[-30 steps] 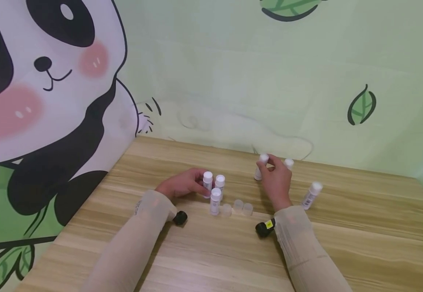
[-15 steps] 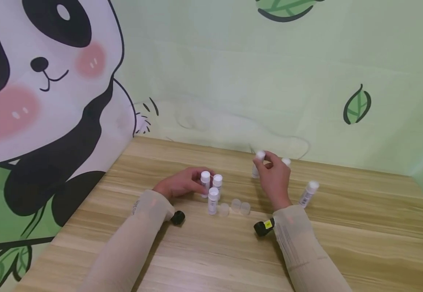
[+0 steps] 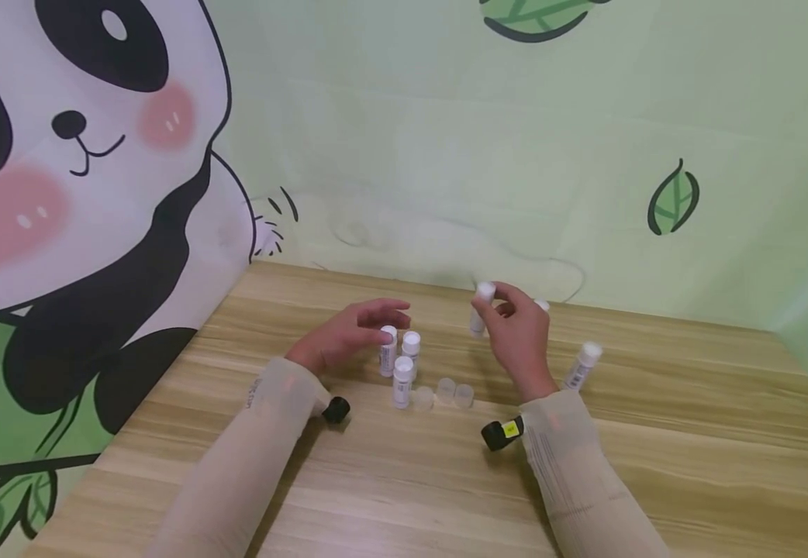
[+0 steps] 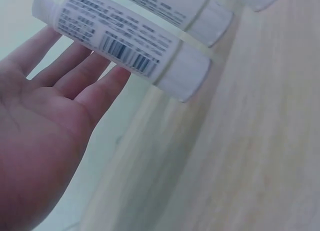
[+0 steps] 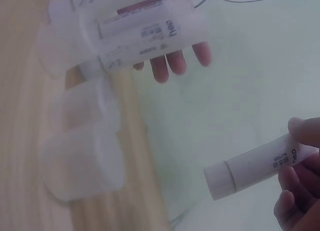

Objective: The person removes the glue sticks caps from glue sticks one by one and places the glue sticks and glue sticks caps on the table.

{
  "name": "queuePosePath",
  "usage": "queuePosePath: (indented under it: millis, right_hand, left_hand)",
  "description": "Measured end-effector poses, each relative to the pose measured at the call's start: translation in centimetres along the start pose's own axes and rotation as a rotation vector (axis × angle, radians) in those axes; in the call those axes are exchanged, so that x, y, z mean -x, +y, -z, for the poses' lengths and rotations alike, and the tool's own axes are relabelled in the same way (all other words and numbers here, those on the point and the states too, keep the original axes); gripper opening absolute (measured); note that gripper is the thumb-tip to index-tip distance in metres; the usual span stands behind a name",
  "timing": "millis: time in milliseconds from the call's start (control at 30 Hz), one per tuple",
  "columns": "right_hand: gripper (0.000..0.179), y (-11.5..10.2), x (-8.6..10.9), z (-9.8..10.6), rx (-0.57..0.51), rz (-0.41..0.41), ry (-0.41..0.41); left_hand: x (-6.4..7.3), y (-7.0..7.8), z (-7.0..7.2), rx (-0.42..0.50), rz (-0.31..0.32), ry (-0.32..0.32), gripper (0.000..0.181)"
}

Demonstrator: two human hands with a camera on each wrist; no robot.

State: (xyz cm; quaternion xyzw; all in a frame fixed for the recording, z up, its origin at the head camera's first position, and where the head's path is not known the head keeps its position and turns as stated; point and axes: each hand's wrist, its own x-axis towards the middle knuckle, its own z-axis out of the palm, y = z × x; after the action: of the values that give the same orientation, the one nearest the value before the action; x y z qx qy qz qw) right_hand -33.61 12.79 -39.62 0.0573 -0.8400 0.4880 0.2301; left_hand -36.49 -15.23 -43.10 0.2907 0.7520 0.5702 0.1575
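Observation:
Three white glue sticks stand grouped in the head view: a left one (image 3: pixel 388 358), a back one (image 3: pixel 411 346) and a front one (image 3: pixel 402 389). My left hand (image 3: pixel 337 337) is spread behind the left stick, thumb by its top. The left wrist view shows extended fingers (image 4: pixel 85 83) alongside the printed stick; whether they touch is unclear. My right hand (image 3: pixel 521 337) pinches another glue stick (image 3: pixel 478 316) near its top, thumb against fingers. In the right wrist view this stick (image 5: pixel 255 168) points its other end out of the hand; I cannot tell whether it touches the table.
Several translucent caps, including a left cap (image 3: pixel 422 398) and a right cap (image 3: pixel 464 396), lie right of the front stick. One glue stick (image 3: pixel 542 307) stands partly hidden behind my right hand. Another stick (image 3: pixel 581 367) stands farther right. The wooden table (image 3: pixel 376 480) meets a printed backdrop (image 3: pixel 432 139).
My left hand has let go of the left glue stick; its fingers have straightened and lifted. The right hand keeps its pinch on its stick, nearly in place. The head view has shifted slightly.

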Motion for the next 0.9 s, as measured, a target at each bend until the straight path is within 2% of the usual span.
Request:
queuePosePath:
  millis: [167, 300, 567, 800, 900]
  right_hand:
    - [0.036, -1.3, 0.3, 0.3, -0.028, 0.017, -0.037]
    - [0.036, -2.7, 0.8, 0.6, -0.017, 0.046, -0.075]
    - [0.039, -5.3, 1.6, 1.2, 0.015, 0.127, -0.128]
    - [0.035, -6.9, 2.3, 1.6, -0.063, 0.177, -0.158]
    - [0.034, -7.5, 2.7, 1.8, -0.080, 0.184, -0.168]
  left_hand:
    - [0.0, 0.9, 0.0, -0.018, -0.013, 0.054, 0.048]
    - [-0.2, 2.1, -0.3, -0.019, -0.062, 0.077, 0.045]
    - [-0.2, 5.2, -1.7, 0.082, -0.156, 0.053, 0.049]
    - [-0.2, 7.5, -2.9, 0.090, -0.136, 0.044, 0.045]
    - [-0.3, 8.1, -3.5, 0.106, -0.161, 0.025, 0.045]
